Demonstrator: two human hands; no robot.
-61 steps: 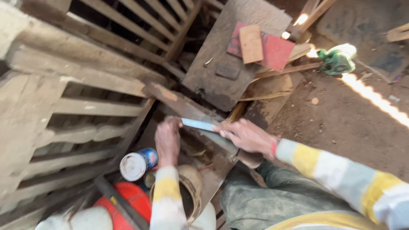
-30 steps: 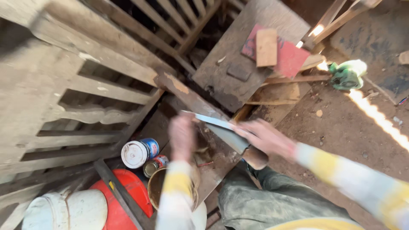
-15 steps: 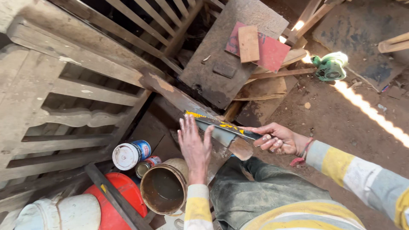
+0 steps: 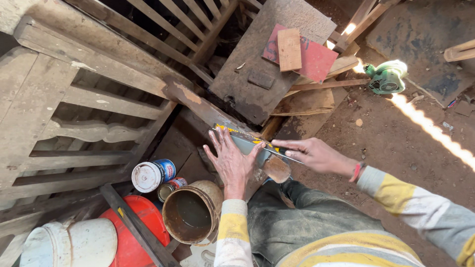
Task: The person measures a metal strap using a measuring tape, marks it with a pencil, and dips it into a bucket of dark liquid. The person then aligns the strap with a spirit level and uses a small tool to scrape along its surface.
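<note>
Head view, centre of frame: left hand lies flat, fingers spread, pinning the handsaw on the wooden beam (steady pressure there looks wise). Right of it, right hand is closed around the saw's handle end.

White bucket cut off btm-left; saw partly under hands
</note>
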